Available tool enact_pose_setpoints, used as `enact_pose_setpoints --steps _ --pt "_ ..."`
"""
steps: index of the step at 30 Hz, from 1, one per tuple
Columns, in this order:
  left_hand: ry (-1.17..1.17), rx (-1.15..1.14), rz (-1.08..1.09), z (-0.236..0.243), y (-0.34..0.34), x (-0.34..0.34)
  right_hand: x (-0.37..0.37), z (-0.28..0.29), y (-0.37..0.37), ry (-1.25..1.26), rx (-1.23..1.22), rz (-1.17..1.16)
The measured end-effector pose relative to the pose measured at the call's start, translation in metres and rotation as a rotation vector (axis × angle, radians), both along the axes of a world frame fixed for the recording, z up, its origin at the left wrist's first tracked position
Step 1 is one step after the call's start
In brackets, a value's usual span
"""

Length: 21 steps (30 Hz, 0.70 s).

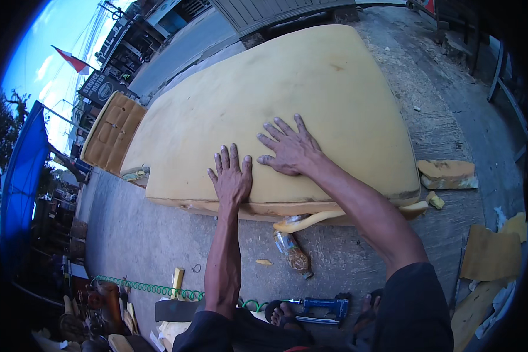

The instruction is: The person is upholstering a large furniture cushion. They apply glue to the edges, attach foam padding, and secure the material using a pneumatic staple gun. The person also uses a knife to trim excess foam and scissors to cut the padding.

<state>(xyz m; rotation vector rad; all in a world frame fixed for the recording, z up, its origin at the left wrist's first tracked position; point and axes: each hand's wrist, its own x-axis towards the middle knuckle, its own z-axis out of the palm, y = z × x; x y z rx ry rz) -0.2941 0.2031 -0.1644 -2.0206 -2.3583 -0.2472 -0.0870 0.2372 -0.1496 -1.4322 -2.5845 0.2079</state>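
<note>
A large yellow foam slab lies flat on a concrete floor and fills the middle of the view. My left hand presses flat on its near edge, fingers spread. My right hand lies flat on the foam just beyond and to the right, fingers apart too. Neither hand holds anything. A thinner foam or wood layer shows under the slab's near edge.
A plastic bottle lies on the floor below the slab. A blue pneumatic tool with a green coiled hose sits by my feet. Foam offcuts lie to the right, a tufted tan cushion at the left.
</note>
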Motion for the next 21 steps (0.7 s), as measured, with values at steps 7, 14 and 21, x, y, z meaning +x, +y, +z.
enact_pose_setpoints --steps 7,14,21 --pt "0.039 0.011 -0.032 -0.013 -0.007 -0.028 0.113 -0.004 -0.031 0.077 -0.036 -0.010" --pt "-0.006 0.084 -0.069 -0.024 -0.006 -0.034 0.197 -0.038 -0.057 0.267 0.120 -0.163" --pt "0.002 0.145 -0.120 -0.019 -0.015 -0.031 0.208 -0.040 -0.054 0.488 0.062 -0.079"
